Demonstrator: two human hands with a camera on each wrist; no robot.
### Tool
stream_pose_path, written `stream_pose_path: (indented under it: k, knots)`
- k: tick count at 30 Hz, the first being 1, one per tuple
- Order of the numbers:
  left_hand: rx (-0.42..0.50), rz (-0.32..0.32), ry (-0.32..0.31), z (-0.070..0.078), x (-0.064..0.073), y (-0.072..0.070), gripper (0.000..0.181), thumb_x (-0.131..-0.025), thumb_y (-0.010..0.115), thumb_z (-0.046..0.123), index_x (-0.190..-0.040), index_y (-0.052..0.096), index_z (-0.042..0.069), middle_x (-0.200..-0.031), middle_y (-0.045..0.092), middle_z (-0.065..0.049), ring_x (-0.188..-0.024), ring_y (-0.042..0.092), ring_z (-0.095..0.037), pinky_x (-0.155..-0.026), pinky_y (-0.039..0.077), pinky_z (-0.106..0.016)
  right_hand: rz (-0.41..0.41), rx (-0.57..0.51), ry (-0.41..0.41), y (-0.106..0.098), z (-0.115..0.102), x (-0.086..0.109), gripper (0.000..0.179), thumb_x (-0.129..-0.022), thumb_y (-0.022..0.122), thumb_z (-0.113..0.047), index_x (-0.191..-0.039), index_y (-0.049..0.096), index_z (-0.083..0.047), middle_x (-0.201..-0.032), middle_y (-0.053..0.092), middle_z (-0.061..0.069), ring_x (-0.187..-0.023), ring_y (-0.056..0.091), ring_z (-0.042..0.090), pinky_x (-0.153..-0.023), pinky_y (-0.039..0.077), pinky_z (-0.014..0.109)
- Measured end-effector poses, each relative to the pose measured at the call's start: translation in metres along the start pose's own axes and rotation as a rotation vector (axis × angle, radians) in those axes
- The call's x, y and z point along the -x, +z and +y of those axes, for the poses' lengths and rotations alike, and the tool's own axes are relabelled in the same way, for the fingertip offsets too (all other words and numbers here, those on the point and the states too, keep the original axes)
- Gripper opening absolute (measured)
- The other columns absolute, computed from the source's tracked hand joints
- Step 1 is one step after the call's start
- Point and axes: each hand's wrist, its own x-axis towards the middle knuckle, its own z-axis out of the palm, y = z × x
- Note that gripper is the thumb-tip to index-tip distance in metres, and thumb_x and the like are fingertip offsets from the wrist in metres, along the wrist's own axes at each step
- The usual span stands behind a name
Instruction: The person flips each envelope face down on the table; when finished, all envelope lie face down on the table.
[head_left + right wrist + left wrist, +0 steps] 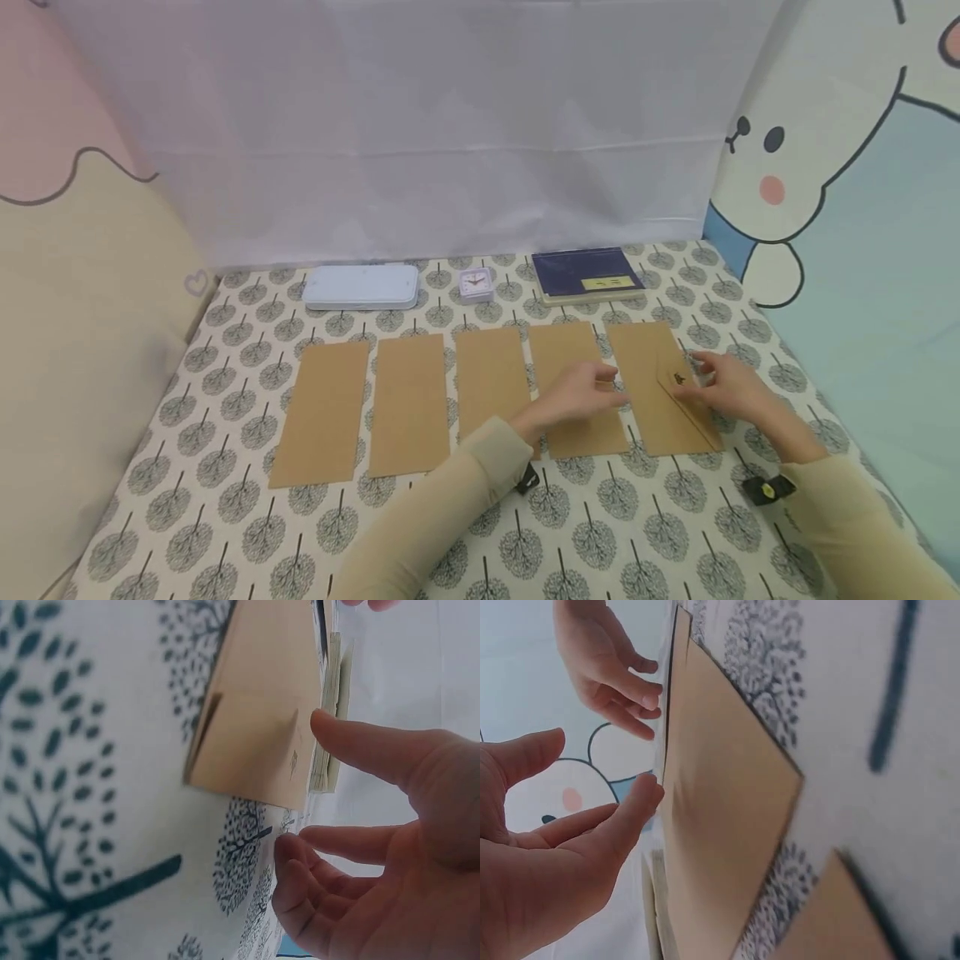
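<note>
Several brown kraft paper envelopes lie side by side in a row on the patterned cloth. On the rightmost envelope (643,367), a folded flap with a small dark print (678,378) stands slightly raised along the right side. My right hand (731,387) is at that side, its thumb close to the flap and its fingers spread past the edge; whether the thumb touches is hard to tell. Over the neighbouring envelope (562,342) hovers my left hand (573,392), thumb and fingers apart, holding nothing. The left wrist view shows both hands beside the rightmost envelope (720,802).
Along the back stand a pale pencil case (362,286), a small lilac clock (476,284) and a dark blue book (581,272) with a yellow label. A white curtain (450,125) closes the far side. Cartoon-printed walls flank the table on both sides.
</note>
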Motion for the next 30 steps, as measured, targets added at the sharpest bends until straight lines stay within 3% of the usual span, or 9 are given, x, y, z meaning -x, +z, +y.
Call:
stream_pose_path:
  k: [6, 12, 13, 15, 19, 20, 25, 28, 30]
  knots:
    - [-0.011, -0.030, -0.056, 0.006, -0.004, 0.003, 0.057, -0.087, 0.069, 0.038, -0.132, 0.057, 0.005, -0.127, 0.059, -0.001, -0.109, 0.057, -0.012, -0.089, 0.047, -0.025, -0.010, 0.013, 0.034, 0.001, 0.003, -0.001, 0.081, -0.083, 0.074, -0.037, -0.128, 0.041, 0.022, -0.114, 0.050, 0.043, -0.097, 0.053, 0.053, -0.073, 0.050, 0.055]
    - [-0.013, -0.051, -0.066, 0.008, -0.007, 0.004, 0.057, -0.088, 0.067, 0.039, -0.132, 0.056, 0.005, -0.131, 0.056, -0.001, -0.119, 0.051, -0.014, -0.094, 0.044, -0.027, -0.015, 0.042, 0.087, 0.000, 0.002, -0.003, 0.083, -0.082, 0.074, -0.040, -0.128, 0.042, 0.021, -0.114, 0.049, 0.044, -0.099, 0.052, 0.054, -0.075, 0.049, 0.057]
    - [-0.017, -0.054, -0.062, 0.008, -0.008, 0.005, 0.050, -0.089, 0.067, 0.038, -0.125, 0.062, 0.004, -0.121, 0.063, 0.001, -0.109, 0.057, -0.010, -0.088, 0.047, -0.025, -0.017, 0.047, 0.095, 0.000, 0.001, -0.003, 0.083, -0.081, 0.074, -0.040, -0.127, 0.042, 0.021, -0.114, 0.049, 0.044, -0.099, 0.052, 0.053, -0.075, 0.049, 0.057]
    - [-0.011, -0.053, -0.060, 0.008, -0.009, 0.006, 0.049, -0.088, 0.067, 0.038, -0.123, 0.063, 0.004, -0.120, 0.063, 0.001, -0.095, 0.060, -0.008, -0.080, 0.048, -0.022, -0.018, 0.052, 0.112, -0.001, 0.000, -0.003, 0.083, -0.080, 0.075, -0.041, -0.128, 0.043, 0.020, -0.114, 0.049, 0.043, -0.098, 0.052, 0.053, -0.075, 0.049, 0.057]
    - [-0.013, -0.053, -0.059, 0.008, -0.011, 0.009, 0.048, -0.087, 0.069, 0.038, -0.122, 0.065, 0.004, -0.118, 0.064, 0.002, -0.083, 0.059, -0.007, -0.073, 0.048, -0.021, -0.017, 0.046, 0.137, 0.000, 0.000, -0.003, 0.084, -0.079, 0.075, -0.042, -0.128, 0.043, 0.019, -0.113, 0.050, 0.041, -0.095, 0.054, 0.050, -0.073, 0.050, 0.055]
    - [-0.011, -0.053, -0.063, 0.008, -0.012, 0.010, 0.054, -0.087, 0.069, 0.038, -0.128, 0.060, 0.005, -0.128, 0.059, 0.001, -0.094, 0.060, -0.008, -0.080, 0.048, -0.022, -0.016, 0.041, 0.138, 0.001, 0.000, -0.004, 0.084, -0.079, 0.075, -0.041, -0.128, 0.043, 0.019, -0.112, 0.051, 0.040, -0.094, 0.054, 0.049, -0.072, 0.050, 0.054]
    - [-0.040, -0.069, -0.067, 0.010, -0.014, 0.013, 0.054, -0.087, 0.069, 0.039, -0.129, 0.060, 0.006, -0.129, 0.058, 0.002, -0.113, 0.054, -0.008, -0.090, 0.046, -0.023, -0.007, 0.019, 0.133, 0.002, 0.000, -0.005, 0.080, -0.080, 0.075, -0.037, -0.128, 0.043, 0.019, -0.110, 0.052, 0.039, -0.091, 0.057, 0.046, -0.069, 0.052, 0.051]
    - [-0.057, -0.076, -0.062, 0.013, -0.015, 0.015, 0.055, -0.087, 0.069, 0.039, -0.129, 0.059, 0.005, -0.130, 0.057, 0.000, -0.105, 0.057, -0.006, -0.089, 0.046, -0.023, -0.005, 0.007, 0.133, 0.002, 0.002, -0.005, 0.080, -0.080, 0.076, -0.037, -0.127, 0.044, 0.019, -0.110, 0.053, 0.038, -0.090, 0.057, 0.046, -0.069, 0.052, 0.050]
    - [-0.066, -0.086, -0.065, 0.015, -0.016, 0.017, 0.043, -0.088, 0.068, 0.038, -0.112, 0.068, 0.003, -0.109, 0.066, 0.003, -0.080, 0.056, -0.004, -0.073, 0.047, -0.020, -0.005, -0.012, 0.132, 0.002, 0.004, -0.004, 0.081, -0.080, 0.076, -0.039, -0.128, 0.044, 0.018, -0.110, 0.053, 0.038, -0.091, 0.057, 0.046, -0.069, 0.052, 0.050]
